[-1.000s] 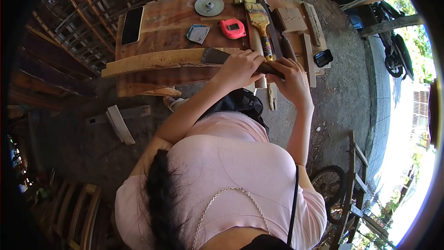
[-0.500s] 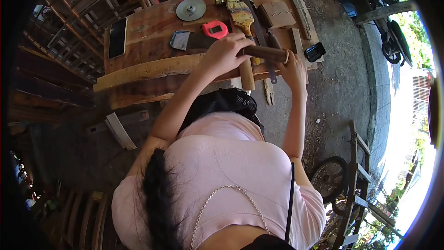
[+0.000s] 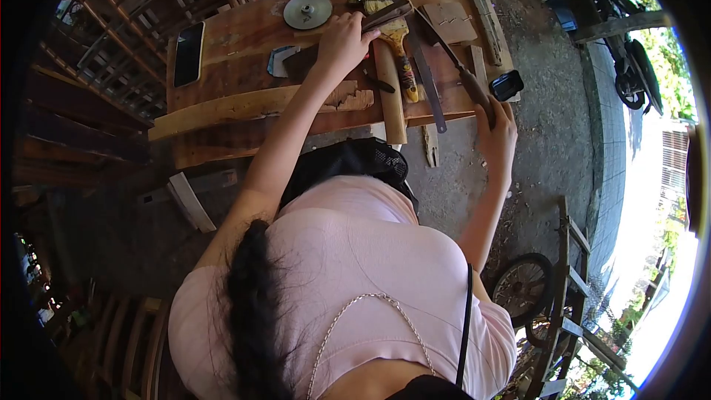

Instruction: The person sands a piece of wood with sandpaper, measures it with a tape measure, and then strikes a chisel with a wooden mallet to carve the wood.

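My left hand (image 3: 342, 46) is closed on a short dark-brown piece of wood (image 3: 389, 15), raised over the far part of the table. My right hand (image 3: 497, 133) is wrapped round the brown handle of a file (image 3: 443, 44), whose long dark blade points away and to the left. Between the hands lie a paintbrush (image 3: 395, 33) with worn yellowish bristles, a long thin saw blade (image 3: 428, 89) and a pale wooden handle (image 3: 390, 96). My left hand and forearm hide part of the tabletop, including the red tape measure's spot.
The wooden table (image 3: 229, 67) also bears a metal disc (image 3: 307, 12), a phone (image 3: 189, 54), a rough-ended plank (image 3: 259, 105), a wood block (image 3: 449, 24) and a small black case (image 3: 506, 85). Wooden frames (image 3: 141, 7) stand at left; a wheel (image 3: 523, 289) is at lower right.
My hands have moved apart. The left went away and left with the brown wood piece; the right let go of it, moved right and took hold of the file's handle.
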A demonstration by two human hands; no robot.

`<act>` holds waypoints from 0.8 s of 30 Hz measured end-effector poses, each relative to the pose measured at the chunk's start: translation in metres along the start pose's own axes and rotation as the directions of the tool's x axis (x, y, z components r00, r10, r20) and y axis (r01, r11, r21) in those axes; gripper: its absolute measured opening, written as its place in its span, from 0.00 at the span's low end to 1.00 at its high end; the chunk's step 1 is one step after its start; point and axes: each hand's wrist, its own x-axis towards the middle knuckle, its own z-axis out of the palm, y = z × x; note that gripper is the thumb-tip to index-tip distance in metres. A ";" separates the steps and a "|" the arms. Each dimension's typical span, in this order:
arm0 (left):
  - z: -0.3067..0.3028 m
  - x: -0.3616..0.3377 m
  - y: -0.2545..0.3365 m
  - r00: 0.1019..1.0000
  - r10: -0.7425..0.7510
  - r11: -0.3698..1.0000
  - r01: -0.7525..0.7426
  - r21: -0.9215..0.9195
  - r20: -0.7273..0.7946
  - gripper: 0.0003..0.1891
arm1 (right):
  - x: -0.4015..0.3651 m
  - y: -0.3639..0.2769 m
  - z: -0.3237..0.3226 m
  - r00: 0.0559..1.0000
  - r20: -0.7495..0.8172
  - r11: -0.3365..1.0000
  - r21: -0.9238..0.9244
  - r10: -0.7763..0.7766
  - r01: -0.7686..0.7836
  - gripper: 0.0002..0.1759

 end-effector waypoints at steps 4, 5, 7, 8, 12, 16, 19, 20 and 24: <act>0.007 0.004 -0.007 1.000 0.007 0.994 -0.006 0.105 -0.005 0.22 | -0.027 0.009 -0.044 1.000 -0.028 1.000 -0.014 0.010 -0.010 0.20; 0.009 0.006 -0.010 0.999 0.023 0.991 -0.019 0.135 -0.034 0.22 | -0.033 0.007 -0.058 1.000 -0.012 1.000 0.004 0.009 -0.009 0.20; 0.009 0.009 -0.014 0.999 0.041 0.993 -0.039 0.114 -0.017 0.21 | -0.044 0.000 -0.085 1.000 0.000 1.000 0.015 0.012 -0.012 0.20; 0.008 0.009 -0.017 0.998 0.056 0.994 -0.055 0.098 -0.004 0.21 | -0.047 -0.005 -0.095 0.999 0.042 1.000 0.020 -0.014 0.013 0.20; 0.002 0.014 -0.030 0.998 0.035 0.981 -0.023 -0.194 0.056 0.22 | -0.042 -0.025 -0.105 0.969 0.165 0.982 0.046 -0.186 0.181 0.21; -0.027 -0.005 -0.024 0.998 0.028 0.857 -0.052 -0.513 -0.055 0.19 | -0.025 -0.053 -0.082 0.930 0.249 0.963 0.081 -0.269 0.257 0.22; -0.070 -0.040 0.014 0.985 0.170 0.823 -0.136 -0.552 0.010 0.16 | -0.011 -0.074 -0.067 0.862 0.283 0.907 0.115 -0.420 0.404 0.23; -0.076 -0.053 0.026 0.968 0.250 0.804 -0.192 -0.563 0.027 0.16 | -0.008 -0.080 -0.062 0.859 0.284 0.905 0.120 -0.426 0.409 0.23; -0.069 -0.097 0.064 0.878 0.450 0.825 -0.338 -0.453 0.165 0.21 | 0.001 -0.091 -0.045 0.793 0.285 0.841 0.118 -0.538 0.528 0.22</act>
